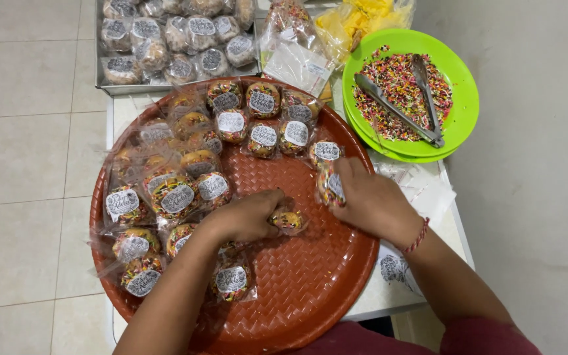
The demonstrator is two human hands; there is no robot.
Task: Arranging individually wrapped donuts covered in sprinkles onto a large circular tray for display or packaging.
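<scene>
Head camera: over a round woven tray (297, 289), the left hand (248, 215) pinches a wrapped sprinkled treat (288, 220); the right hand (369, 197) grips another packet (330, 186). Packets crowding the tray's left rim could slide off if nudged.

The round tray (310, 276) looks like moulded reddish-brown plastic, its face pressed into a woven basket texture with a soft sheen. On it, the wrapped treats (177, 196) sit in clear, crinkly, glossy film, each bearing a matt white paper label; their tops are rough with coloured sprinkles. The left hand (248, 215) pinches one such glossy packet (288, 220), the right hand (369, 197) another (330, 185). Right of the tray, the green plates (463, 98) are smooth, shiny plastic, carrying brushed metal tongs (402, 98). A woven red cord bracelet (418, 236) circles the right wrist. The bench (389, 292) is smooth, matt white.
</scene>
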